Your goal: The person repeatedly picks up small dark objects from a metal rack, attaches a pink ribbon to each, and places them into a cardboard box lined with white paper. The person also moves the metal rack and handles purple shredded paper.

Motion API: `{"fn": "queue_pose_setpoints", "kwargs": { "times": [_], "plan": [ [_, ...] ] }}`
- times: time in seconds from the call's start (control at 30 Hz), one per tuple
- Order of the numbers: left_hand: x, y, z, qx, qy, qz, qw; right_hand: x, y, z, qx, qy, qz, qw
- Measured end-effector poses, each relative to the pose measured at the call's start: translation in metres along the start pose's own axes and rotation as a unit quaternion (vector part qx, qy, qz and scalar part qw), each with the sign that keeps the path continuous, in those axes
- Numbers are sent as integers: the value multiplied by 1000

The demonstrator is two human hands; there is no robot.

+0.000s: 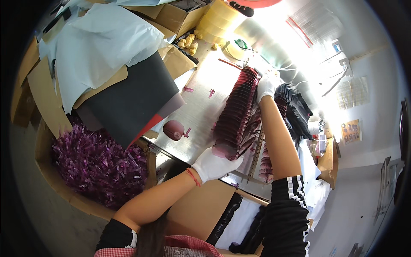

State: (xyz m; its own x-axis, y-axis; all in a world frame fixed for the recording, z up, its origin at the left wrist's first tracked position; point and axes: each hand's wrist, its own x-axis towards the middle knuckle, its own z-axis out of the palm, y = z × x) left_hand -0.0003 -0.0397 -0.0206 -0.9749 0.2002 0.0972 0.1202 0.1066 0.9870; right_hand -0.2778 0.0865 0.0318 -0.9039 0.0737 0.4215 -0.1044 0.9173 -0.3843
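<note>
A long row of dark red tinted lenses (235, 111), stacked face to face, runs slantwise over the metal worktop (199, 115). My left hand (216, 165), in a white glove, grips the near end of this row from below. At its far end my right hand (267, 85), also gloved, is closed around the side; glare and the lenses hide some of its fingers. More lenses (266, 165) stand in a second row beside a notched strip (256, 155), partly under my right forearm. One loose lens piece (173, 129) lies flat to the left, near a small purple plastic piece (187, 132).
A carton of purple plastic pieces (102, 167) stands at the left. Above it lie a dark sheet (132, 98) and white plastic sheeting (102, 43). Yellow tape rolls (218, 21) stand at the back. Black items (295, 109) are piled to the right, near the wall.
</note>
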Motion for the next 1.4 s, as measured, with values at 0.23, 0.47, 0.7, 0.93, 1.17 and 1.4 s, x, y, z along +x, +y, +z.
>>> {"fn": "queue_pose_setpoints", "kwargs": {
  "times": [0.23, 0.47, 0.7, 0.93, 1.17, 1.4],
  "plan": [
    [-1, 2, -3, 81, -57, -1, 995, 25, -4, 1, -7, -62, -19, 998],
    [-2, 6, -2, 65, -11, 18, 998, 27, -14, -12, 106, -217, -5, 970],
    [-2, 14, -1, 95, -27, -29, 995, 27, 4, -44, 290, -265, 146, 908],
    [-2, 13, -5, 88, -32, -25, 995, 30, -12, -78, -95, -392, -295, 866],
    [1, -9, 17, 86, 67, 81, 991, 4, 39, -56, -45, -412, -206, 886],
    [-3, 0, 3, 106, 8, -9, 994, -47, -1, -74, 262, -393, 85, 877]
  ]
}}
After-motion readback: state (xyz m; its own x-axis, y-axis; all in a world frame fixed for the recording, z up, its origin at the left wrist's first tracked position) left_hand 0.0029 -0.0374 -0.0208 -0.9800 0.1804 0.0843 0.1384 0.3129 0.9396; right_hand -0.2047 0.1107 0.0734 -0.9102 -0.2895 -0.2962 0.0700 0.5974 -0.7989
